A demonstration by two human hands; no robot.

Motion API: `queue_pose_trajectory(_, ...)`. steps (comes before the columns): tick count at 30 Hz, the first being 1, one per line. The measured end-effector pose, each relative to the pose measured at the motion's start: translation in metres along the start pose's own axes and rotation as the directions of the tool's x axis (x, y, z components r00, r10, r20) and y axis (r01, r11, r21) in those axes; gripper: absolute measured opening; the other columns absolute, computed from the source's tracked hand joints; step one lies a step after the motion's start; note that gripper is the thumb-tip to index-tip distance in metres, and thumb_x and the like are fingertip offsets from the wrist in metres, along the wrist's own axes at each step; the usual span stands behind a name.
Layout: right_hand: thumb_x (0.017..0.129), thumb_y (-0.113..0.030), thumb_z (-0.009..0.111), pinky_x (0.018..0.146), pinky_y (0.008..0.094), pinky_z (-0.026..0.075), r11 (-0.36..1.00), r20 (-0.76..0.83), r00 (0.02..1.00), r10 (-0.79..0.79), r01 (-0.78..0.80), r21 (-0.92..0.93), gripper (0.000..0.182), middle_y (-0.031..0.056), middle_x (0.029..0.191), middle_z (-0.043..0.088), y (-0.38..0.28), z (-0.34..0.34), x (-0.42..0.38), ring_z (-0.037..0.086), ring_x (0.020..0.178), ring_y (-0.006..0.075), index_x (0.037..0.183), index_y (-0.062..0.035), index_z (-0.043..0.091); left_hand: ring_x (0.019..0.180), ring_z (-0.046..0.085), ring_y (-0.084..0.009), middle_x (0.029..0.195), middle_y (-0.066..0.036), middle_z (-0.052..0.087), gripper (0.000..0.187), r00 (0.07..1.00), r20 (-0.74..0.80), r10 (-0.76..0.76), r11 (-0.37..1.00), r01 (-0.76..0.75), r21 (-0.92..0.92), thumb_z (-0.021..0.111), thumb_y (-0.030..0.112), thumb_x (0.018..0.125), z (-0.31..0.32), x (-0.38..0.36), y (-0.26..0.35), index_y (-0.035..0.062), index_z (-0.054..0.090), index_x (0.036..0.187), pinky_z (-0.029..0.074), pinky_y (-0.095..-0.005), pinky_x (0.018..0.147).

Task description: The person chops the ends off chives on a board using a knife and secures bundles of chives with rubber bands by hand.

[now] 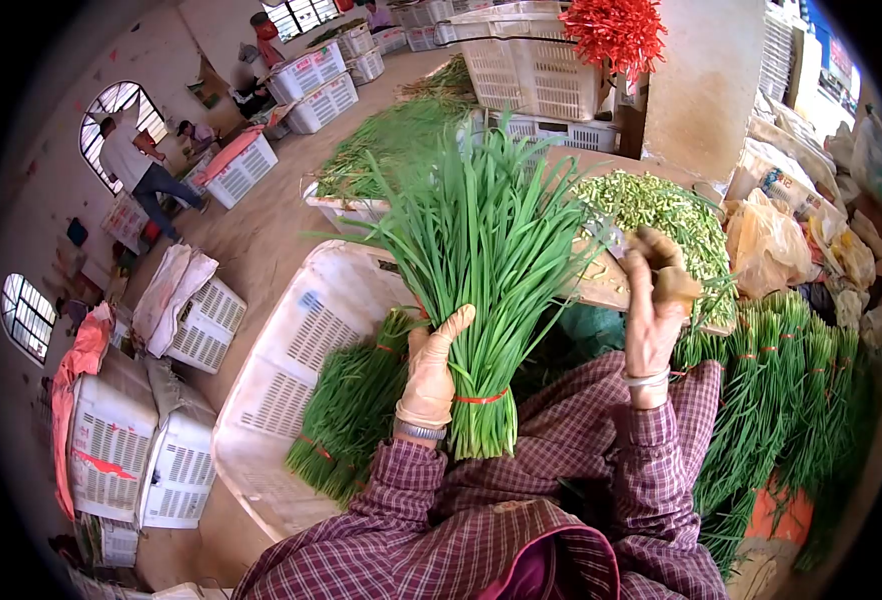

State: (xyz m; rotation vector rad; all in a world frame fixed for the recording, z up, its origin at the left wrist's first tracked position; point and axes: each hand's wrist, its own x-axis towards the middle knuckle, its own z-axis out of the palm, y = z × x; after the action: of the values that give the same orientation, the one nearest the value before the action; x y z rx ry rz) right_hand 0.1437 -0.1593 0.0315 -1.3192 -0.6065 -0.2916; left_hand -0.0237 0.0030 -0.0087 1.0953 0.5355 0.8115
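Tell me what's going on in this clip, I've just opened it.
A seated person's left hand grips a bunch of long green stalks, tied near its cut ends with a red band. The right hand is raised beside a board covered in chopped trimmings; whether it holds anything is unclear. More tied bunches lie in the white crate on the left, and others on the right.

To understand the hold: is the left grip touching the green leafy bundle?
Touching. The head view shows the left grip closed around the side of the green leafy bundle, thumb lying on it.
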Motion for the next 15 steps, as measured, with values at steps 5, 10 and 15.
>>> queue_pose_trajectory(5,0.082,-0.017,0.072,0.1,0.0446,0.045,0.765,0.509,0.763,-0.398,0.582,-0.276,0.033,0.0072,0.114,0.067,-0.033,0.058,-0.011,0.061,0.11,0.0288,0.114,-0.0131,0.069,0.1,0.067,-0.0158,0.115,-0.005,0.069,0.051,0.992,0.11,-0.056,0.977,0.077,-0.2,0.083,0.006,0.082,0.009,0.001,-0.009,0.0022,0.062,0.127,0.055,-0.0308,0.09)
queue_pose_trajectory(10,0.079,-0.034,0.075,0.11,0.0619,0.03,0.593,0.54,0.803,-0.253,0.57,-0.569,0.031,0.0066,0.14,0.058,-0.006,0.084,0.01,0.05,0.132,0.038,0.107,-0.0187,0.074,0.109,0.063,-0.0168,0.124,-0.006,0.066,0.055,0.986,0.162,-0.05,0.998,0.054,-0.021,0.078,0.012,0.087,0.023,-0.013,0.0,0.0017,0.056,0.137,0.051,-0.0331,0.096)
queue_pose_trajectory(15,0.093,-0.041,0.062,0.11,0.0593,0.029,0.466,0.504,0.842,-0.195,0.532,-0.708,0.03,0.0078,0.134,0.063,0.03,0.065,0.045,0.049,0.131,0.0364,0.098,-0.0161,0.077,0.107,0.061,-0.0158,0.122,-0.004,0.066,0.053,0.983,0.151,-0.101,0.995,0.099,0.02,0.078,0.01,0.085,0.024,-0.016,-0.001,0.0021,0.058,0.134,0.05,-0.0328,0.097)
